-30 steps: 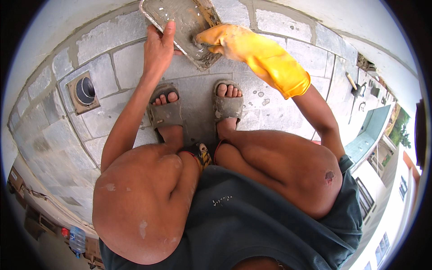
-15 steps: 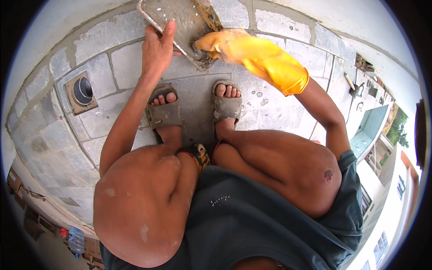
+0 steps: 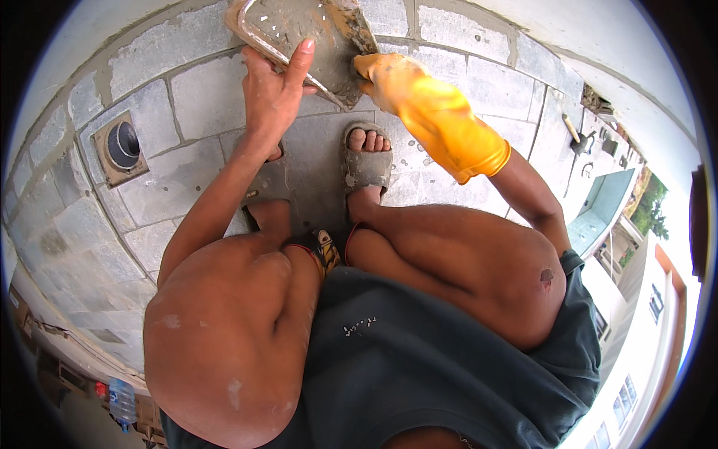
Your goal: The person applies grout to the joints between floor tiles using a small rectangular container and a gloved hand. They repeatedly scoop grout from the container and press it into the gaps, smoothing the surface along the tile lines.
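A shallow, mortar-smeared pan (image 3: 293, 30) with a pale raised rim lies tilted near the top of the view. My bare left hand (image 3: 275, 93) grips its left rim, thumb over the edge and fingers beneath. My right hand (image 3: 419, 93), in a yellow-orange rubber glove, is at the pan's near right corner. The gloved fingers are drawn together there, beside a lump of wet grey mortar (image 3: 345, 91). What lies between them is hidden.
Around my sandalled feet (image 3: 368, 161) runs a floor of grey tiles (image 3: 206, 93) with mortar joints. A round drain pipe (image 3: 122, 144) in a square opening is at left. Farther right lies a wooden-handled tool (image 3: 574, 135); a plastic bottle (image 3: 122, 404) stands lower left.
My gloved hand has shifted right across the pan's corner, from inside it toward its right edge. My left hand has slid slightly down and right along with the rim. My left foot is now mostly hidden.
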A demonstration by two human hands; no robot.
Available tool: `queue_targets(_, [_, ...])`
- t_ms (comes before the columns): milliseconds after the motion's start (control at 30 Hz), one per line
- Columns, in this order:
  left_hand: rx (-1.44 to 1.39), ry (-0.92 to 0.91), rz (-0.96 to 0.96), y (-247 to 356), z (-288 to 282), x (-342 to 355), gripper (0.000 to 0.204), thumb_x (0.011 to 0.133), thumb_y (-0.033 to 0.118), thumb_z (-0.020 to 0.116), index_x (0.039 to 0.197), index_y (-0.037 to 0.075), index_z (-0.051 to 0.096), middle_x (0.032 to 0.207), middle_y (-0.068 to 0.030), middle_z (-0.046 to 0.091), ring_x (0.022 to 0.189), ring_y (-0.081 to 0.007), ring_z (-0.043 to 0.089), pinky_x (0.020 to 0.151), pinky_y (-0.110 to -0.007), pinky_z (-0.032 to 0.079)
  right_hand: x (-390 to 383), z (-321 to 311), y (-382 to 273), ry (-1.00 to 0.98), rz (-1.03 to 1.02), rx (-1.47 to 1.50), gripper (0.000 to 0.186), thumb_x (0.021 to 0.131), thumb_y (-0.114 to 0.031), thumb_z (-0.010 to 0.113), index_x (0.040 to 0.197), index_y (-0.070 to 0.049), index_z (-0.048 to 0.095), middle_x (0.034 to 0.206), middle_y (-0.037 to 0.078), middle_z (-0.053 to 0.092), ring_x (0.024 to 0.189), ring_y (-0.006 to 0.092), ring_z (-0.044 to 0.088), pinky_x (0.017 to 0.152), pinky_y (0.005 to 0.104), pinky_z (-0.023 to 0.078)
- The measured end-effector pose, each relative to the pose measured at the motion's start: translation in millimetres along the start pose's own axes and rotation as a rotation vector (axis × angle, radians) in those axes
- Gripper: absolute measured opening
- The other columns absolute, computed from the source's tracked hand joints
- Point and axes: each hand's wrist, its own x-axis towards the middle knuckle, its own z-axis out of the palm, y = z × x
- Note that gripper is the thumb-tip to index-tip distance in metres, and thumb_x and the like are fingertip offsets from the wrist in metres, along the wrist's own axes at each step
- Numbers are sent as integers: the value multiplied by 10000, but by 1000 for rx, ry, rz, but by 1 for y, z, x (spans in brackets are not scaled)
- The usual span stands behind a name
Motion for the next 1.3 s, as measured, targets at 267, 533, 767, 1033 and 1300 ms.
queue_targets(267, [40, 2, -11, -6, -5, 3, 829, 894, 497, 663, 1260, -146, 290, 1125, -321, 583, 914, -320, 700, 612, -342, 652, 19, -8, -1, -240, 126, 674, 402, 892, -255, 643, 1278, -142, 633, 878, 89, 728, 711, 215, 690, 669, 327, 541])
queue_targets(533, [69, -73, 18, -7, -12, 11, 865, 894, 490, 667, 1318, -142, 255, 1141, -328, 595, 943, -324, 700, 635, -355, 654, 12, -38, 42, -93, -83, 827, 444, 868, -129, 656, 1309, -155, 613, 968, 95, 729, 755, 197, 695, 715, 350, 554])
queue_targets(767, [131, -58, 9, -6, -12, 10, 756, 955, 425, 596, 1396, -85, 253, 1223, -264, 555, 1022, -286, 660, 664, -364, 659, -24, -10, 52, -9, -423, 405, 411, 884, -138, 645, 1291, -187, 623, 1002, 123, 707, 794, 202, 707, 729, 377, 554])
queue_targets(1033, [183, -58, 13, -5, -7, 2, 763, 940, 415, 629, 1371, -111, 281, 1181, -270, 583, 1002, -285, 667, 656, -355, 657, -57, 17, 52, 203, -478, 26, 401, 893, -159, 649, 1293, -182, 623, 1010, 103, 703, 754, 186, 693, 714, 357, 554])
queue_targets(1300, [189, -80, 22, -6, -8, -1, 774, 946, 433, 613, 1373, -114, 271, 1201, -284, 562, 1011, -291, 664, 658, -359, 657, 20, 52, 8, 137, -119, 236, 393, 902, -180, 654, 1294, -177, 623, 1018, 82, 699, 714, 170, 679, 699, 338, 554])
